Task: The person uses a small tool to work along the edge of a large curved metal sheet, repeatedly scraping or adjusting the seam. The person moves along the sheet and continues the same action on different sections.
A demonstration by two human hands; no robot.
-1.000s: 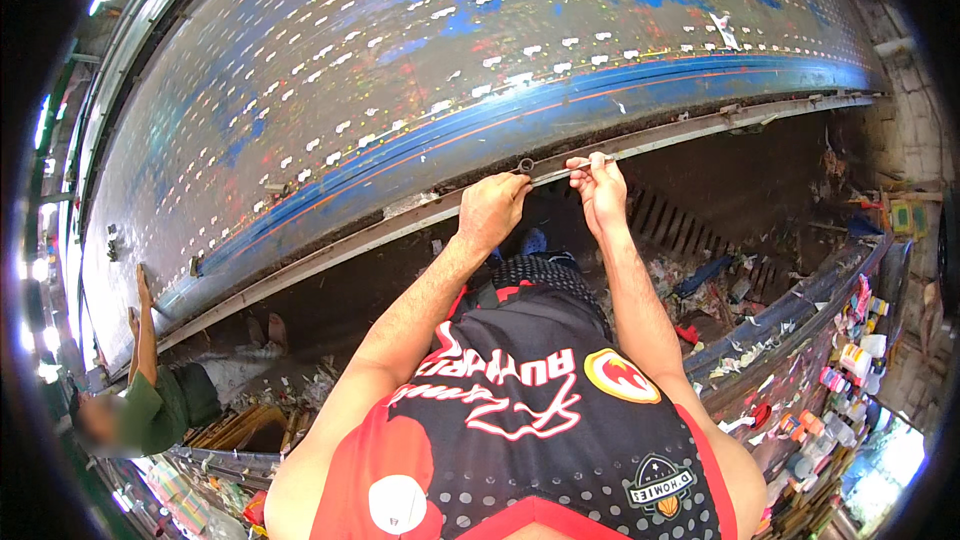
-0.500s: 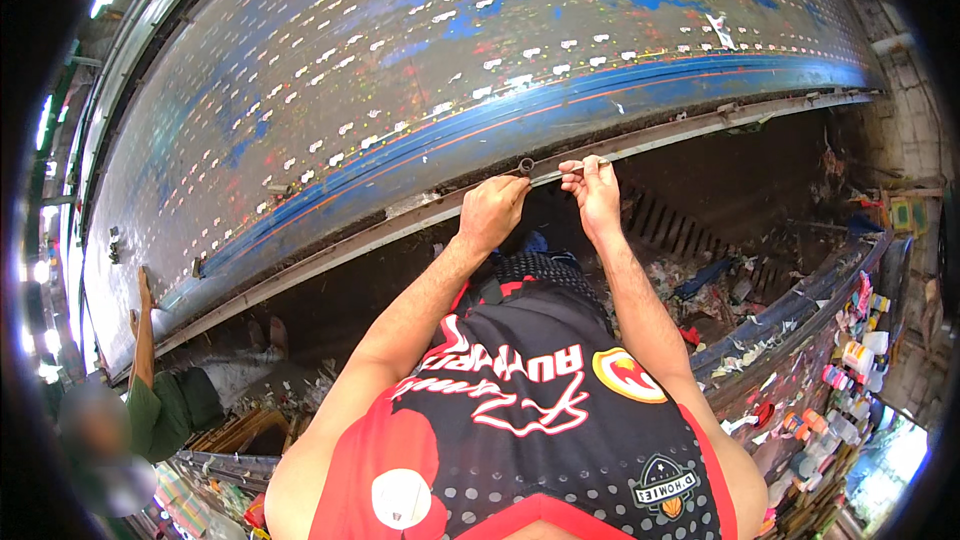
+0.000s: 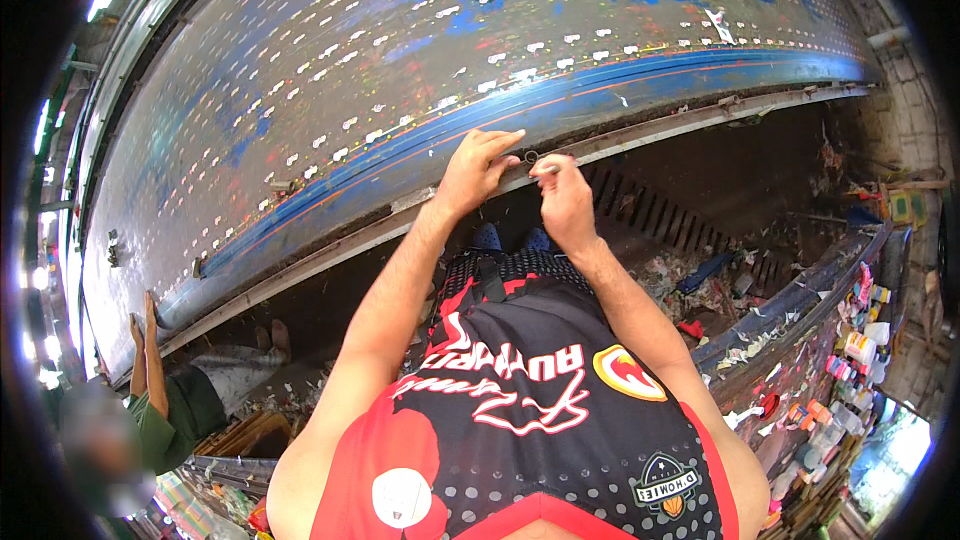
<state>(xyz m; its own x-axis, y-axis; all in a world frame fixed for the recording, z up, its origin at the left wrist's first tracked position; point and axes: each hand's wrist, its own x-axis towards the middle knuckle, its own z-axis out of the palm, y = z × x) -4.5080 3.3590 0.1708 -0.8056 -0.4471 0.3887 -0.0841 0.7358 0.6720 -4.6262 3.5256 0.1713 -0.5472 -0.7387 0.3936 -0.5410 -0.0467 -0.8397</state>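
Note:
A large speckled metal panel with rows of white marks and a blue band fills the upper view, bordered by a long pale rail. My left hand has its fingers apart over that edge, its thumb just left of a small dark ring on the edge. Below and right of the ring, my right hand is closed on a short metal rod, whose tip is near the ring. Whether either hand touches the ring is hard to tell.
At lower left a co-worker in green has both hands on the panel's left end. Under the rail lie a slatted grate and scattered scraps. A dark ledge runs along the right, beside paint containers and litter.
My left hand has moved up and left, its fingers spreading from their grip beside the ring. My right hand has moved left and slightly down, toward the ring, with the rod.

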